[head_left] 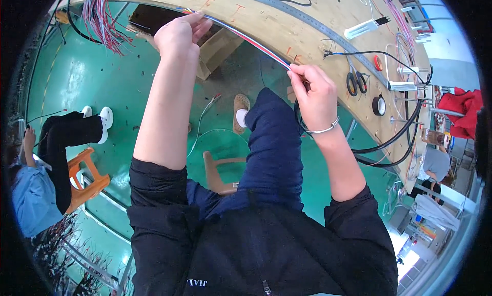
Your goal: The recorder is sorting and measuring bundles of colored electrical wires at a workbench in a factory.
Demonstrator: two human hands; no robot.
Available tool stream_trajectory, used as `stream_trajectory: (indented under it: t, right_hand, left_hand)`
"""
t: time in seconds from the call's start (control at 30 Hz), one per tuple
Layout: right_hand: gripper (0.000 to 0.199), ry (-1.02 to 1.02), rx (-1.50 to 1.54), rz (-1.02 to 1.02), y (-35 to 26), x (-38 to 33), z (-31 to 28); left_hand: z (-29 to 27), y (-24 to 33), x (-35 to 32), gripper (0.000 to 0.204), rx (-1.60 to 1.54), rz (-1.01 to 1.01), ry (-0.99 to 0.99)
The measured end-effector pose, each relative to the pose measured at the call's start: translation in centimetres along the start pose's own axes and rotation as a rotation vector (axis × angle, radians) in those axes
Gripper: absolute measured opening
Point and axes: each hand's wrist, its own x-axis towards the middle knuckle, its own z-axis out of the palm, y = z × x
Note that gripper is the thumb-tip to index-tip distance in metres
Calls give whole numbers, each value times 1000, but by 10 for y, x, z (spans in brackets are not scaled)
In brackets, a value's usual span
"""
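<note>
A thin bundle of coloured wires [246, 38], with red, white and blue strands, is stretched along the near edge of the wooden table [312, 45]. At its left end my left hand [180, 33] pinches it between thumb and fingers, and short loose wire ends poke out past the fingertips. My right hand [313, 93], with a metal bangle on its wrist, pinches the other end. Between the two hands the bundle runs taut and slopes down to the right. Beyond it on the table lies a long metal ruler [307, 23].
Scissors [355, 83], black tape [378, 106] and red tape [377, 63] lie right of my right hand. Thick black cables [392, 148] loop off the table's edge. Pink and white wires [100, 19] hang at far left. A cardboard box [218, 50] stands below. Another person [38, 193] sits left.
</note>
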Motion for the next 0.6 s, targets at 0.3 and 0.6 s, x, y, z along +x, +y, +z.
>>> stream_trajectory:
  t: [0.3,0.6]
  right_hand:
    - [11,11,8,69,0,1,-3]
    - [10,-37,107,218,-5,6,-6]
  left_hand:
    - [2,0,-3,11,-25,4,-1]
    - [1,0,-1,11,-41,2,16]
